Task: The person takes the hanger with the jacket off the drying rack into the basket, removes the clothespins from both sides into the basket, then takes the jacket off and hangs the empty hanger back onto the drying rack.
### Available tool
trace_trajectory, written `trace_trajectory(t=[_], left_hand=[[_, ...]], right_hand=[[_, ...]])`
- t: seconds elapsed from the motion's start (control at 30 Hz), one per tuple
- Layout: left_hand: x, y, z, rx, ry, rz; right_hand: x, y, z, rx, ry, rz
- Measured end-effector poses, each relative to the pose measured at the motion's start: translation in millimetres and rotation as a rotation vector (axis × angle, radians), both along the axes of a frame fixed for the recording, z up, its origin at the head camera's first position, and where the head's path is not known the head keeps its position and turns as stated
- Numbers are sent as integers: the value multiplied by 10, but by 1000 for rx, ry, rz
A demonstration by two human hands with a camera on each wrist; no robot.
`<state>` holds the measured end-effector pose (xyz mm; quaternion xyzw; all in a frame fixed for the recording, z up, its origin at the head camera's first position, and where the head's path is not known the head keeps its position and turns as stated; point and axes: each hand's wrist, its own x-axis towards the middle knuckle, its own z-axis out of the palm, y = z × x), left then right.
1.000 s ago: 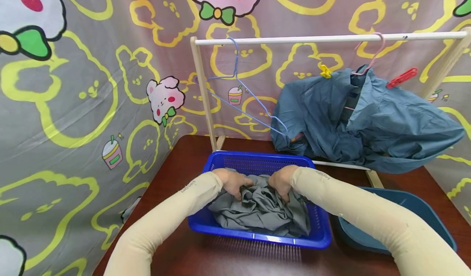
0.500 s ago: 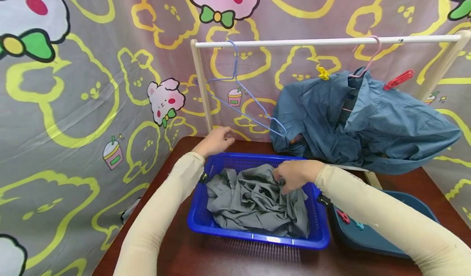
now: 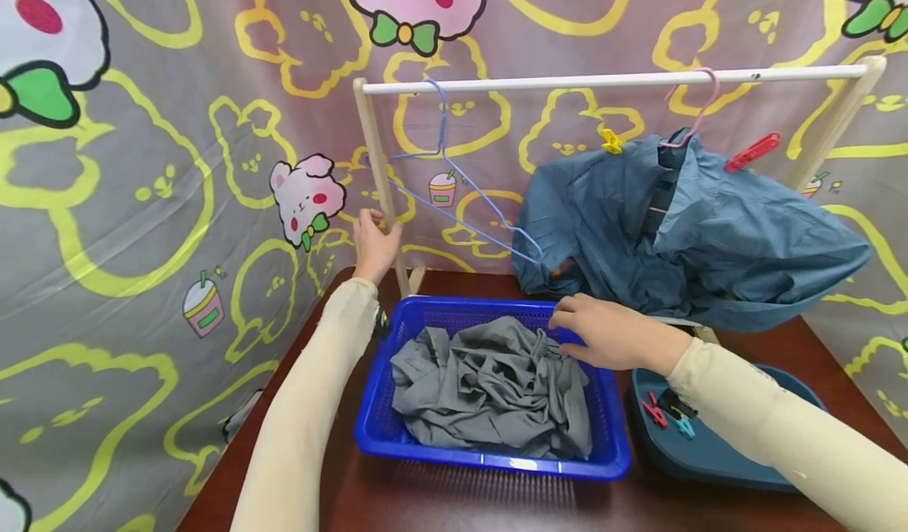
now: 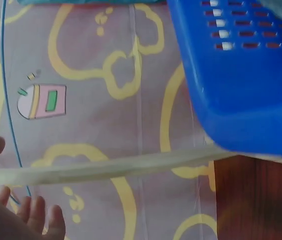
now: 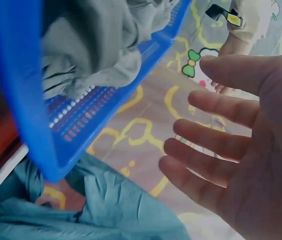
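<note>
One hand [image 3: 613,333] near grey cloth [image 3: 489,390], tray [image 3: 698,457] partly hidden

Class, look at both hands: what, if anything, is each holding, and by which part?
Nothing appears held. The left hand is by the wooden post without gripping it; the right hand, fingers apart, grips none of the grey cloth.

On my head feed, grey cloth [image 3: 489,396] heaped and crumpled in the blue basket [image 3: 489,460] at six o'clock, blue hanger [image 3: 443,132] hooked over the white rail [image 3: 560,83] at twelve.
</note>
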<state>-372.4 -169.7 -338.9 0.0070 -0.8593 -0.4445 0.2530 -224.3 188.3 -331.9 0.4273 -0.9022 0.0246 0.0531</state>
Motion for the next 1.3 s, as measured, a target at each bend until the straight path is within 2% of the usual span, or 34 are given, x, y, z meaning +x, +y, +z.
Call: trace_trajectory(t=[0.1,0.23,0.47,0.73,0.83,0.97,1.1,1.3], left_hand=[[-75,-36,14,10,-56,9],[-161,-61,27,34,-106,-8],[-243,-98,8,61,-162,-77],[-264,-118,-63,-46,-218,-97],[-272,-116,-76,-76,-232,-116],[-271,-100,-64,-140,-268,-133],[-273,-75,-56,-193,-280,-124],[-278,-75,-70,-195,-277,-93]], right_hand=[[55,84,-8,-17,53,-3],[124,184,7,-32,68,-18],[254,429,169,-157,97,-67],[286,871,449,-334,140,-145],[279,1051,554,-383,192,-219],[247,1293,664,-425,302,-322],[197,1523,758,-466,409,-422],[114,1814,832,-508,423,-568]])
